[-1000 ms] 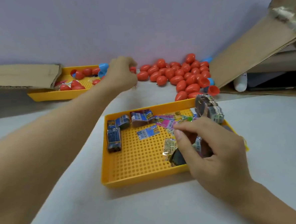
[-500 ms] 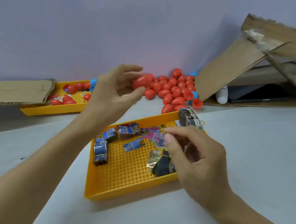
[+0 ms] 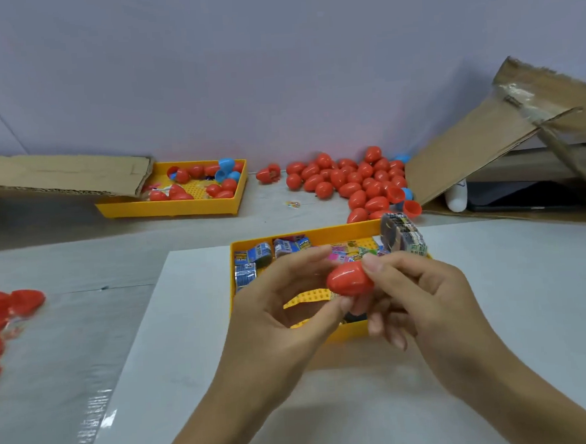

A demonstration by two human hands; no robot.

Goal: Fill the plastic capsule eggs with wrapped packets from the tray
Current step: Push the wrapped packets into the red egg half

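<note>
A closed red capsule egg (image 3: 348, 279) hangs above the near yellow tray (image 3: 232, 280). My left hand (image 3: 286, 311) pinches its left end between thumb and fingers, while my right hand (image 3: 426, 292) pinches its right end with thumb and forefinger. A black-and-white wrapped packet (image 3: 404, 234) stands just behind my right fingers; how it is held is hidden. Blue wrapped packets (image 3: 256, 255) and pink and green ones lie in the tray's far part. Loose red eggs (image 3: 351, 180) are heaped by the wall.
A second yellow tray (image 3: 167, 207) with red and blue eggs sits at the back left, partly under a cardboard flap (image 3: 58, 171). A cardboard box (image 3: 469, 152) leans at the right over a white bottle (image 3: 456, 196). More red eggs (image 3: 2, 308) lie at the far left.
My left hand took a red egg from the pile by the wall and brought it back over the near tray. My right hand rose to meet it and now pinches its other end.
</note>
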